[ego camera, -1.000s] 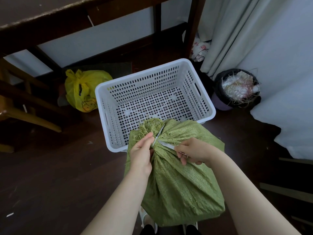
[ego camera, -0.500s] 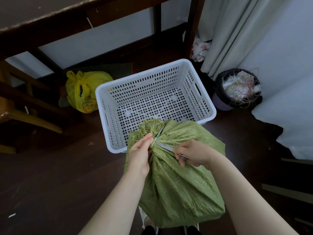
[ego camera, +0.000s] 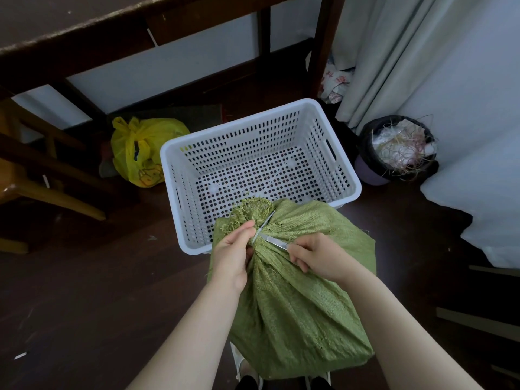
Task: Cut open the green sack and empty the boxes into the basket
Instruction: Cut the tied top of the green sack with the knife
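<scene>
A full green woven sack (ego camera: 295, 299) stands on the dark floor, its frayed tied top leaning over the near rim of a white perforated basket (ego camera: 349, 178). My left hand (ego camera: 233, 251) pinches the sack's gathered neck just below the knot. My right hand (ego camera: 318, 254) holds metal scissors (ego camera: 267, 232), their blades apart at the tie around the neck. The boxes are hidden inside the sack. The basket holds nothing.
A yellow plastic bag (ego camera: 140, 153) lies left of the basket under a dark wooden table (ego camera: 112, 32). A black bin (ego camera: 399, 147) full of scraps stands at the right by a pale curtain (ego camera: 394, 52). A wooden chair leg (ego camera: 56, 198) sits at the far left.
Both hands stay at the sack's neck. The scissors' blades have shifted slightly at the tie; the sack and basket have not moved.
</scene>
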